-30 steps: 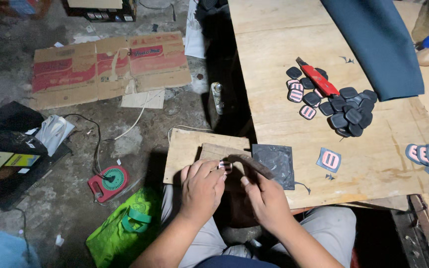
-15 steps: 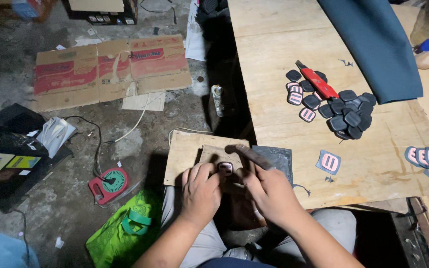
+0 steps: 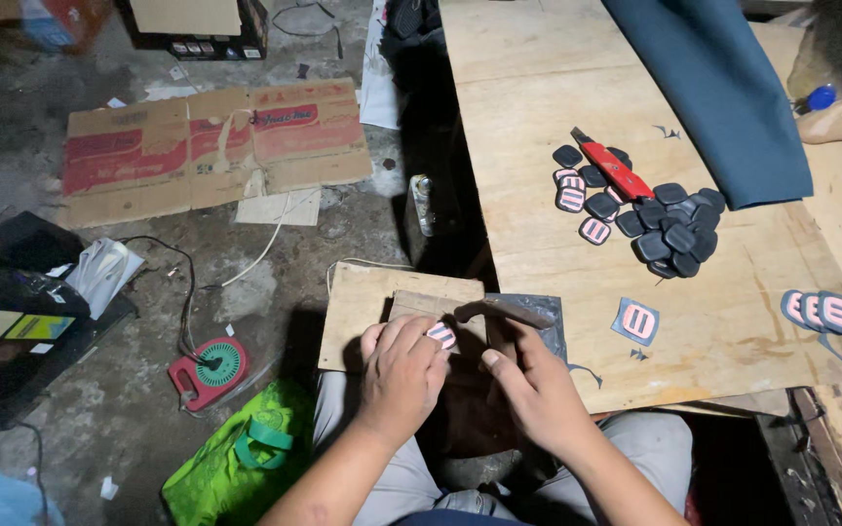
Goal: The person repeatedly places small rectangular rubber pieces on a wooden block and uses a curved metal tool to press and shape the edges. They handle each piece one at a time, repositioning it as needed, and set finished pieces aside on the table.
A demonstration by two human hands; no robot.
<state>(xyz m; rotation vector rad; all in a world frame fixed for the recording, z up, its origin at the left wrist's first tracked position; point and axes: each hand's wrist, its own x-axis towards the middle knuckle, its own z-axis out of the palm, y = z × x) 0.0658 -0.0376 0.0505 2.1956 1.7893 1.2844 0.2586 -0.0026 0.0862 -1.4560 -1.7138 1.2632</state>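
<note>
I see left hand (image 3: 403, 368) pinching small pink striped patch (image 3: 441, 335) on near wooden board (image 3: 367, 304). Right hand (image 3: 538, 390) closed around hammer (image 3: 501, 312). I advise: fingertips clear, short strikes, patch flat on board.

pink-striped patch (image 3: 441, 335), red knife (image 3: 613, 168), blue cloth (image 3: 723, 88)
</note>
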